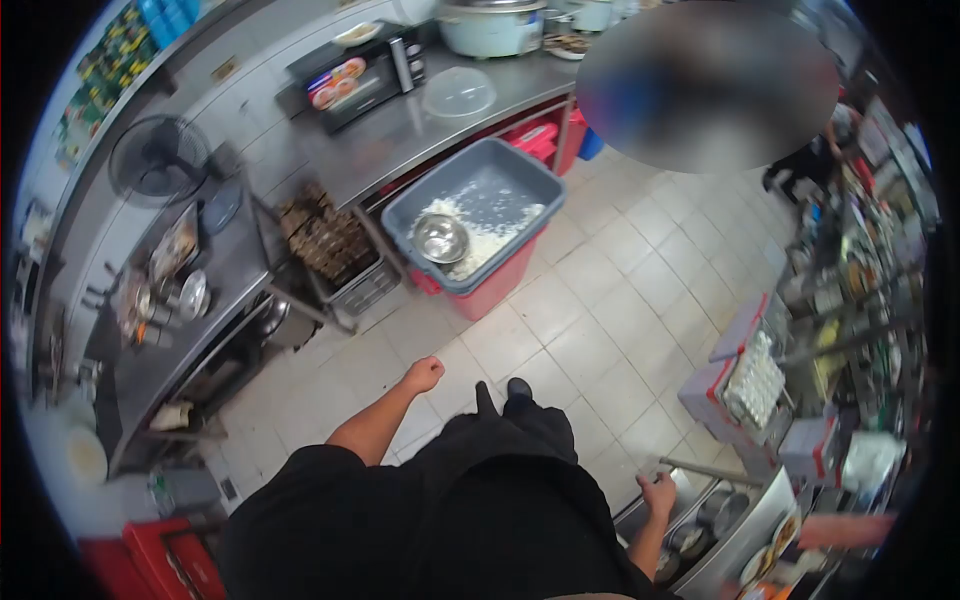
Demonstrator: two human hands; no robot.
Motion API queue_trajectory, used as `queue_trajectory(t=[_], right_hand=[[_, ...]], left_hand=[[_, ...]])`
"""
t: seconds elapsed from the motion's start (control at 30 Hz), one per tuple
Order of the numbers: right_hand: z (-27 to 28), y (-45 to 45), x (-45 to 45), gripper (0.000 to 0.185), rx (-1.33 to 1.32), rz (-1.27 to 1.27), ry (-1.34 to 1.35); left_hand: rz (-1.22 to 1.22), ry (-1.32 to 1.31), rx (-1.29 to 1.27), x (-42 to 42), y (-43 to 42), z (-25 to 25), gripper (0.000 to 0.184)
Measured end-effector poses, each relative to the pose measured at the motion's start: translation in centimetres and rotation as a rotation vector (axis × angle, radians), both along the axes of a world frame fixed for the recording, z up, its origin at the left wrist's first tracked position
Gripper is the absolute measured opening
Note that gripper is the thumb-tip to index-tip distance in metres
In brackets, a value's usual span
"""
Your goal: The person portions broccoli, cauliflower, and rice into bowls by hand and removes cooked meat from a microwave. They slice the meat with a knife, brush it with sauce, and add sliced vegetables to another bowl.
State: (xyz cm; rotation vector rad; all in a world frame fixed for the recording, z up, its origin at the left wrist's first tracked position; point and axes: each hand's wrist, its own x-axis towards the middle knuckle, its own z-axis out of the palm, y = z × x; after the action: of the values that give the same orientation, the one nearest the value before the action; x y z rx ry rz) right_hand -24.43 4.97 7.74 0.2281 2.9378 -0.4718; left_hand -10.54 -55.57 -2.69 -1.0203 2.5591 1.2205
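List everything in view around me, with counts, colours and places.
grey tub: one, grey, atop bin
bin: one, red, on floor
metal bowl: one, silver, in tub
white bits: many, in tub
clear lid: one, back counter
cooker: one, pale, back counter
counters: two, steel grey, back and left
brown stack: one, brown, under back counter
fan: one, dark, upper left
metal pots: several, silver, lower right
smaller shelf items: too small or blurred to tell
left hand: one, bare, centre
right hand: one, bare, lower right
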Motion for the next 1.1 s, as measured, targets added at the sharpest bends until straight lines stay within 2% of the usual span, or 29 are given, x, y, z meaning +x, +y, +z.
queue_trajectory(t=[0.03,0.13,0.2,0.27,0.37,0.4,0.47,0.5,0.57,0.63,0.67,0.73,0.77,0.87,0.9,0.97,1.07,1.1], right_hand=[[-1.4,-1.5,-2.8,0.051,-0.007,0.079,-0.056],[-5.0,-8.9,-12.4,0.047,-0.27,0.213,-0.005],[-3.3,-17.3,-18.1,0.044,-0.355,0.315,-0.031],[-3.6,-25.8,-24.1,0.044,-0.465,0.541,-0.005],[1.7,-40.2,-29.2,0.043,-0.66,0.723,-0.011],[3.5,-44.6,-30.1,0.043,-0.714,0.778,0.008],[6.2,-52.8,-31.2,0.042,-0.854,0.859,-0.002],[7.0,-56.7,-31.2,0.041,-0.942,0.884,-0.034],[10.1,-63.3,-30.1,0.039,-1.015,0.897,-0.126],[10.3,-67.2,-27.6,0.037,-1.103,0.865,-0.217],[9.8,-69.7,-26.8,0.036,-1.168,0.843,-0.241],[8.8,-73.7,-24.7,0.034,-1.262,0.764,-0.32],[8.6,-75.0,-23.4,0.034,-1.24,0.717,-0.373],[7.2,-78.6,-21.2,0.035,-1.242,0.744,-0.409],[7.5,-79.5,-21.0,0.035,-1.251,0.709,-0.424],[9.7,-81.8,-21.2,0.034,-1.275,0.64,-0.451],[13.0,-86.2,-23.7,0.031,-1.363,0.638,-0.35],[14.2,-88.2,-24.7,0.03,-1.399,0.644,-0.337]], left_hand=[[0.023,-0.04,-0.027,1.8,-0.7,-0.6,0.026],[0.029,-0.182,-0.17,8.0,-3.5,-2.7,0.031],[-0.285,-0.313,-0.403,14.8,-6.2,-7.5,0.031],[0.169,-0.359,-0.074,15.2,-4.7,1.2,0.027],[0.779,-0.141,0.09,18.1,-4.5,0.3,0.023],[0.871,-0.117,0.15,18.0,-3.8,0.6,0.022],[1.045,-0.059,0.264,17.4,-3.1,1.5,0.02],[1.02,-0.062,0.265,18.2,-3.2,-0.8,0.02],[1.021,-0.051,0.357,18.2,-2.9,-1.6,0.021],[0.864,-0.05,0.23,18.1,-3.4,-0.5,0.02],[0.393,-0.053,-0.282,22.1,-4.7,-7.2,0.019],[0.809,-0.078,0.131,21.0,-7.8,-2.4,0.018],[1.04,-0.085,0.288,19.4,-9.4,2.1,0.017],[1.232,0.032,0.439,23.1,-16.0,-1.6,0.016],[1.151,0.004,0.465,24.5,-18.5,-3.0,0.017],[0.903,-0.002,0.232,26.9,-22.4,-5.8,0.016],[1.228,0.146,0.382,22.5,-27.7,-0.3,0.015],[1.242,0.191,0.389,21.4,-29.2,0.0,0.015]])
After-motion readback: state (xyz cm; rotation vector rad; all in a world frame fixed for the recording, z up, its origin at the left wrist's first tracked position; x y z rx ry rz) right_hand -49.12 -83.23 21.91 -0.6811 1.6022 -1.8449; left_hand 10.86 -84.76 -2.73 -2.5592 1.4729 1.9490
